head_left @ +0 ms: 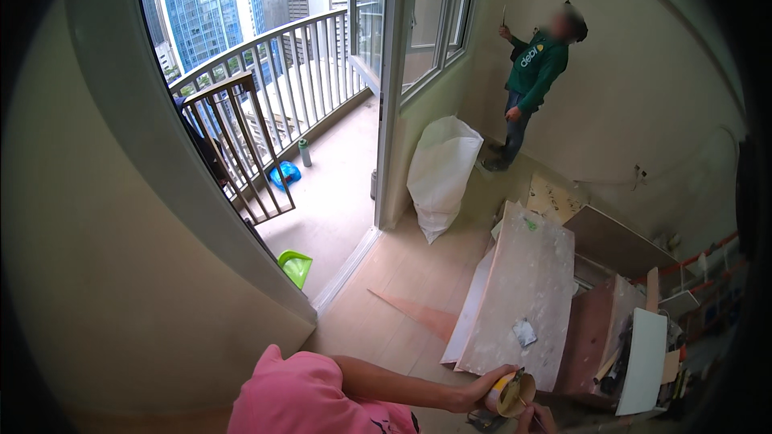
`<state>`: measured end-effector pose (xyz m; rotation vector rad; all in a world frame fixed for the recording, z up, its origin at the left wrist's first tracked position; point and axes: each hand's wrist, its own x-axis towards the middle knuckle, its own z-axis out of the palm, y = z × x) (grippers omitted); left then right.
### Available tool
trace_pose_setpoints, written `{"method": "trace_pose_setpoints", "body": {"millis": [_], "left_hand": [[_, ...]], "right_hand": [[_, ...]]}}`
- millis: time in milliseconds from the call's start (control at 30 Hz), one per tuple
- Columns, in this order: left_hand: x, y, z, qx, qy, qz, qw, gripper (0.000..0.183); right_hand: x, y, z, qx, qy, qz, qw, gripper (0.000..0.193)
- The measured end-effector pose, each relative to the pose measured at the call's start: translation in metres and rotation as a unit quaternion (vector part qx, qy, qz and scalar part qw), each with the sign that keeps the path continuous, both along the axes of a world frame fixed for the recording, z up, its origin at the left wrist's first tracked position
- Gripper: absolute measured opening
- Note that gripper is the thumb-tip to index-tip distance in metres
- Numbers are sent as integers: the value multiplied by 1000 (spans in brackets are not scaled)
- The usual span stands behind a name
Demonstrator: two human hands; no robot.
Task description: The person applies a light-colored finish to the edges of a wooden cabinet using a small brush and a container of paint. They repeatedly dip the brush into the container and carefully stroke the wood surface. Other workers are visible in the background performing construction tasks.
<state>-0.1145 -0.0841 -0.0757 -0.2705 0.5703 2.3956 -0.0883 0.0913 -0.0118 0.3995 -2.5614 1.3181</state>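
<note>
At the lower right, my left hand (pixel 481 390) is closed around the side of an open round can (pixel 504 386) with a yellow and white outside. The can is tilted, and its inside looks tan. My right hand (pixel 539 419) is at the can's near side, partly cut off by the lower edge. Its fingers are closed on a thin, light stick-like handle (pixel 524 405) that reaches into the can's mouth. What is on the handle's inner end cannot be made out.
Beyond the can stands a dusty board-topped table (pixel 527 289) with a small packet (pixel 524 333) on it. Boards and tools crowd the right. A white sack (pixel 444 169) stands near a co-worker (pixel 537 72) in green. An open doorway leads to a balcony with a green dustpan (pixel 295 268).
</note>
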Motion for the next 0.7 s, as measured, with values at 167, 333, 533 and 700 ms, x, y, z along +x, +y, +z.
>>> {"method": "trace_pose_setpoints", "body": {"millis": [167, 333, 533, 700], "left_hand": [[-10, -6, 6, -8, -2, 0, 1000, 56], [-12, -14, 7, 1, -13, -11, 1000, 58], [-15, -2, 5, 21, -89, 2, 996, 58], [-1, -21, 41, 37, -25, -32, 998, 59]], "right_hand": [[-5, -8, 11, -46, -16, -4, 999, 9], [-5, -17, 14, -89, 26, -4, 996, 10], [-5, -14, 10, -202, 59, -3, 978, 13], [9, -20, -4, -252, 88, -18, 963, 16]]}}
